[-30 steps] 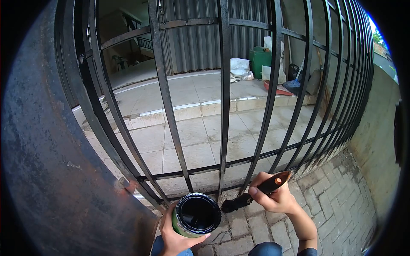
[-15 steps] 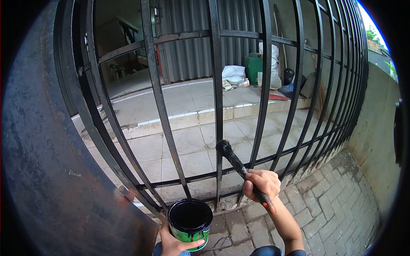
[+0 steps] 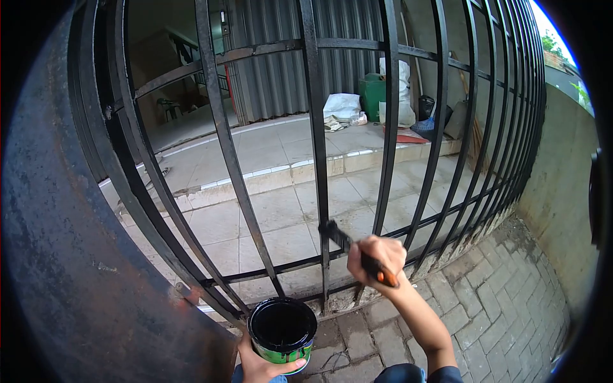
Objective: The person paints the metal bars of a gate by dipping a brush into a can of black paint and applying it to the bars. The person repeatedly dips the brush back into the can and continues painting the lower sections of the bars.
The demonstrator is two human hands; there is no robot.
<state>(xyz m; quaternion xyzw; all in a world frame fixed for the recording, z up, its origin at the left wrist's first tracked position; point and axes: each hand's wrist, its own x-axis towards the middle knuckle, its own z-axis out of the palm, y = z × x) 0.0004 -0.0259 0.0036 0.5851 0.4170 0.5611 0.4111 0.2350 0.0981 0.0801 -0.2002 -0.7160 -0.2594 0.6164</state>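
Note:
Black bristles of a paintbrush (image 3: 340,237) touch a vertical bar of the metal fence (image 3: 317,127), low down near the bottom rail. My right hand (image 3: 382,260) is closed around the brush handle, whose orange-marked end points back toward me. Below and to the left, my left hand (image 3: 258,365) grips a green paint can (image 3: 287,355) by its side, thumb across the label. Black paint shows inside the can and has dripped over its rim. The bars by the brush look black, while some to the left appear duller and greyish.
A dark, rust-stained metal panel (image 3: 96,255) stands close on the left. Behind the bars are a tiled step (image 3: 268,182), a green bin (image 3: 372,96) and white sacks (image 3: 343,107). Paving bricks (image 3: 485,306) cover the ground, with a concrete wall (image 3: 562,166) at right.
My right hand has moved slightly left and up and turned, with the brush staying against the same bar. The view has shifted a little; my left hand still holds the can.

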